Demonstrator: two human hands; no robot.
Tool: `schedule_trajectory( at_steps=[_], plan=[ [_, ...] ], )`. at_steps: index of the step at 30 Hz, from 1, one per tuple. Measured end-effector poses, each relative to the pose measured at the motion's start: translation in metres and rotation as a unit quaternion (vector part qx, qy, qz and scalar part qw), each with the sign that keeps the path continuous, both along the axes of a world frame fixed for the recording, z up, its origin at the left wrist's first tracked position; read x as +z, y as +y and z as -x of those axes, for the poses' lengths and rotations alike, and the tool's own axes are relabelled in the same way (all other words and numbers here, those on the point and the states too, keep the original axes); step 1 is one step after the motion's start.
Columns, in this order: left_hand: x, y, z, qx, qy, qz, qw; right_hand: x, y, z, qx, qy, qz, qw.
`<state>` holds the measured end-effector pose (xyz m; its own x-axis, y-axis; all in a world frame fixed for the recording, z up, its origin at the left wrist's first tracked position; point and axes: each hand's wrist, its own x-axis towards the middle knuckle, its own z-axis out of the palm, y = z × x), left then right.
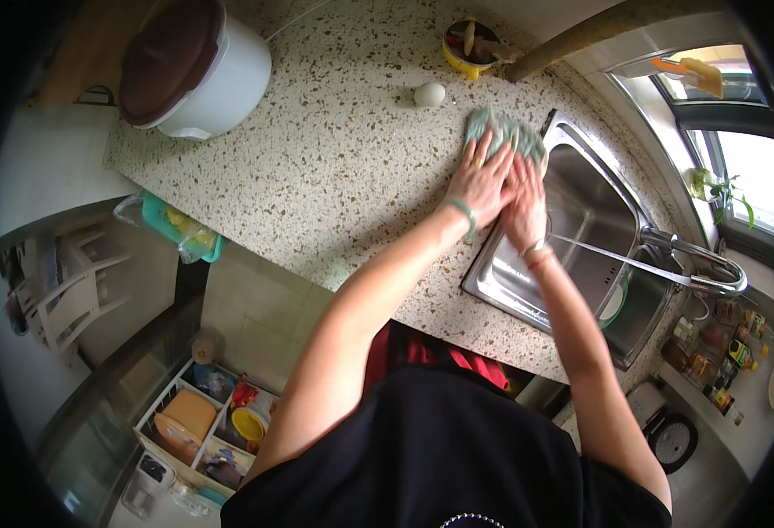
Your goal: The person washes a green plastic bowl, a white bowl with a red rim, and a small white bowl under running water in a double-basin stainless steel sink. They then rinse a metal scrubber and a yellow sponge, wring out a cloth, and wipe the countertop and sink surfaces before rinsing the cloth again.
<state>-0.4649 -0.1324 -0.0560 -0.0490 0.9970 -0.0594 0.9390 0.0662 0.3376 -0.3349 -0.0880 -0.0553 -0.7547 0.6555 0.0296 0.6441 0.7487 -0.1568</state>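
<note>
A green patterned cloth (503, 134) lies bunched on the speckled counter (317, 167), against the left rim of the steel sink (572, 172). My left hand (482, 185) rests on it, fingers stretched out and a little apart. Close beside it, my right hand (524, 207) has its fingers extended toward the cloth, partly overlapping the left hand and slightly blurred. Neither hand is curled round the cloth. Just beyond the cloth sits a pale egg-shaped object (429, 94). Farther back stands a yellow bowl (470, 51) with food pieces in it.
From the curved tap (712, 268), a thin stream of water falls into the sink. A white pot with a dark lid (198, 75) stands at the counter's far left. Bottles and jars (730, 352) fill the right corner. A pipe (580, 40) crosses the back. Low left is a storage bin (198, 422).
</note>
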Motion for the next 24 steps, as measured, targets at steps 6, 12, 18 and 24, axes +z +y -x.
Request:
schedule_trajectory(
  at_steps=[6, 12, 18, 24],
  plan=[
    [0.022, -0.175, 0.002, -0.072, -0.144, 0.049, 0.986, 0.034, -0.159, -0.033, 0.061, -0.055, 0.154, 0.985],
    [0.026, -0.251, 0.044, -0.07, -0.078, 0.111, 0.988, 0.041, -0.171, 0.006, 0.223, -0.049, 0.18, 0.957],
    [0.018, -0.146, 0.04, -0.039, -0.099, 0.063, 0.992, 0.032, -0.079, 0.011, 0.152, -0.05, 0.148, 0.976],
    [-0.011, 0.067, -0.008, -0.074, -0.058, -0.021, 0.995, -0.005, 0.049, -0.008, -0.126, 0.197, 0.056, 0.971]
  ],
)
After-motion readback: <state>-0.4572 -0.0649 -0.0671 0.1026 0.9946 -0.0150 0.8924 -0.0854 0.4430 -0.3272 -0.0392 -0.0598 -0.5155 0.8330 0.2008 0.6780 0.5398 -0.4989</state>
